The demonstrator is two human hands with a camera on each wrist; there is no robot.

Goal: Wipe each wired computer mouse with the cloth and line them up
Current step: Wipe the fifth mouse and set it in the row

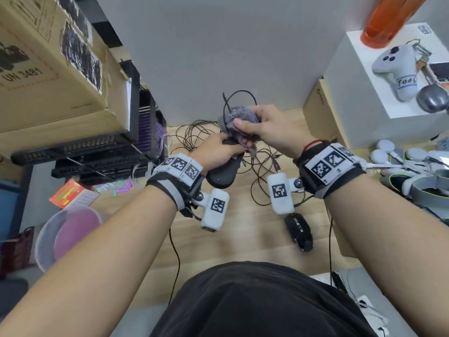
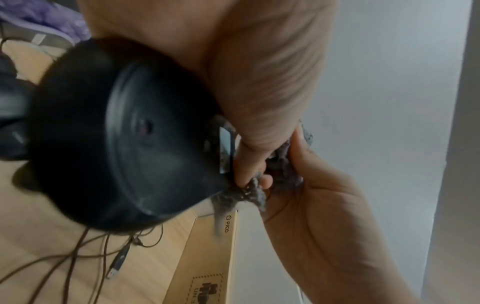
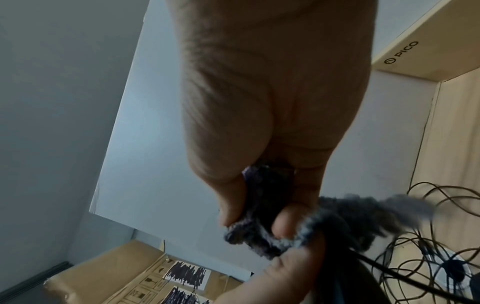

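My left hand [image 1: 218,149] grips a black wired mouse [image 1: 222,172] lifted above the wooden desk, its underside facing the left wrist camera as a black mouse [image 2: 124,133]. My right hand [image 1: 262,128] holds a bunched grey cloth [image 1: 239,117] pressed against the mouse's front end; the cloth [image 3: 267,236] sits pinched between thumb and fingers. The mouse's cable [image 1: 240,96] loops up behind the cloth. A second black mouse [image 1: 298,231] lies on the desk near my right wrist.
Tangled black cables [image 1: 194,135] lie on the desk [image 1: 243,239] behind my hands. Cardboard boxes [image 1: 43,76] and black trays [image 1: 97,147] stand left. A PICO box [image 1: 318,110], white box [image 1: 364,81] and white gear [image 1: 413,161] crowd the right. A plastic tub [image 1: 70,234] sits lower left.
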